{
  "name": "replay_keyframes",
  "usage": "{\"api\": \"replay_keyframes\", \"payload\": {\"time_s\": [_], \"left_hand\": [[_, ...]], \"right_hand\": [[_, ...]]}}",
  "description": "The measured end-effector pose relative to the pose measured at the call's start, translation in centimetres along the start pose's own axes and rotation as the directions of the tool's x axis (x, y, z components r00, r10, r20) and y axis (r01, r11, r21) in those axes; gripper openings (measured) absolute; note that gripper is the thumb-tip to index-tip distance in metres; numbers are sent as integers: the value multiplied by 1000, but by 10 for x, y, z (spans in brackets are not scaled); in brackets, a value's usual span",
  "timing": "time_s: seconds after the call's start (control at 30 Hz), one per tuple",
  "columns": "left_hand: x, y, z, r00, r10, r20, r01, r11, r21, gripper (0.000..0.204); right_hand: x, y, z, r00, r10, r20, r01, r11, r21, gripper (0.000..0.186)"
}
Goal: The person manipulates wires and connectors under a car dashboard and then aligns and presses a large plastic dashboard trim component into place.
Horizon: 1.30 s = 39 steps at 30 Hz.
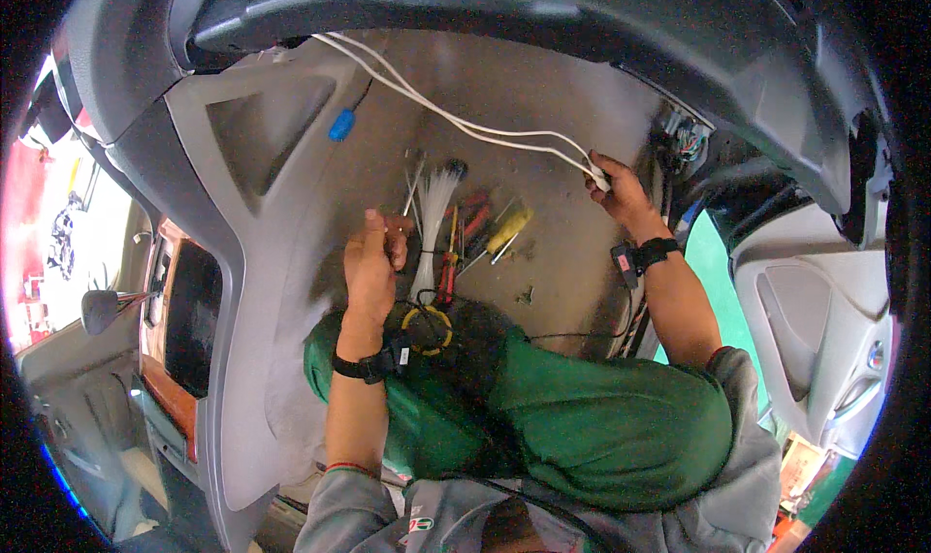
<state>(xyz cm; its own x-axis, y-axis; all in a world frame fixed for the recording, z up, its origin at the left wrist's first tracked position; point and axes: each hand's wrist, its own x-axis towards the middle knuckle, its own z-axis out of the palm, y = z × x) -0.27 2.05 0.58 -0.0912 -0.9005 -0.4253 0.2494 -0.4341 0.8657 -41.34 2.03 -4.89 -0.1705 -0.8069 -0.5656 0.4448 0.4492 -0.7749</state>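
Observation:
My right hand (621, 196) is closed around the end of a white cable (504, 131), with a small white end piece (601, 179) showing at the fingertips. Two strands of that cable run up and left until they pass under the dashboard. Over the car floor, my left hand (372, 258) is loosely curled with its fingers apart, and I see nothing held in it. Beside its fingers lies a bundle of white cable ties (433, 214). Red-handled pliers (449, 274) and a yellow-handled screwdriver (510, 229) rest just right of the ties.
A dark dashboard (465, 0) arches across the top. On the left, a blue connector (341, 125) hangs by the grey side panel. Exposed wiring (687, 134) shows at the right, near an open door (815, 311). A yellow ring-shaped coil (427, 330) lies by my green-trousered legs.

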Motion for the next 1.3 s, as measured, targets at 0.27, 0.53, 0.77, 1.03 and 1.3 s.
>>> {"api": "replay_keyframes", "payload": {"time_s": [0.27, 0.53, 0.77, 1.03, 1.3], "left_hand": [[-1, -2, 13, 993, 100, -68, -109, 985, -135, 31], [-1, -3, 4, 992, 114, -44, -118, 990, -84, 28], [-4, -2, 6, 984, 156, -91, -156, 988, -1, 20], [-4, -15, 1, 985, 165, -50, -164, 986, 29, 17], [-9, -21, 20, 966, 147, 214, -213, 919, 333, 13]], "right_hand": [[8, 11, -21, 994, 56, 96, -71, 985, 158, 21], [24, 23, -12, 997, 0, 73, -19, 967, 253, 30], [22, 15, -1, 994, -21, 107, -5, 971, 237, 31], [-39, 8, 103, 970, 57, 235, 15, 956, -294, 36], [-86, 13, 168, 770, 281, 572, -30, 913, -408, 46]]}}
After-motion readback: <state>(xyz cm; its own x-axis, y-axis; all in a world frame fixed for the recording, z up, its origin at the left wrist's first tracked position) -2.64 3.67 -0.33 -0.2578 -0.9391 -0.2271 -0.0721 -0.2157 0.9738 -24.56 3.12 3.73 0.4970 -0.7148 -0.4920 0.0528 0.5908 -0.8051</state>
